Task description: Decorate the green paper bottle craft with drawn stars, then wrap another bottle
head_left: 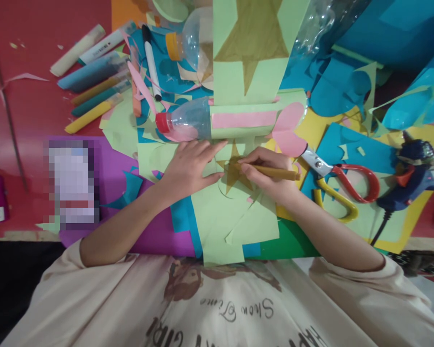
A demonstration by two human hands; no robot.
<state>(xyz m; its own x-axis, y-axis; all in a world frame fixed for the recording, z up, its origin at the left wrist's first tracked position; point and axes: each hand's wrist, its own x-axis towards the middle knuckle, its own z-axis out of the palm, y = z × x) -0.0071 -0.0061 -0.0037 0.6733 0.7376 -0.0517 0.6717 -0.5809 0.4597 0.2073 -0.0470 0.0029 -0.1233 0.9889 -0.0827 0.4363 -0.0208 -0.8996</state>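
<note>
My right hand (265, 171) is closed round a mustard-coloured marker (275, 171), its tip on a brownish star (233, 168) coloured on a light green paper sheet (217, 217). My left hand (190, 166) lies flat with fingers stretched out, pressing the same sheet just left of the star. Right behind my hands lies a clear plastic bottle (188, 120) with a red cap, wrapped in green and pink paper.
Scissors (342, 180) with red and yellow handles and a blue glue gun (414, 176) lie to the right. Several markers (94, 91) sit at the upper left on the red table (32, 101). Another green sheet with a large star (251, 43) lies behind, among paper scraps.
</note>
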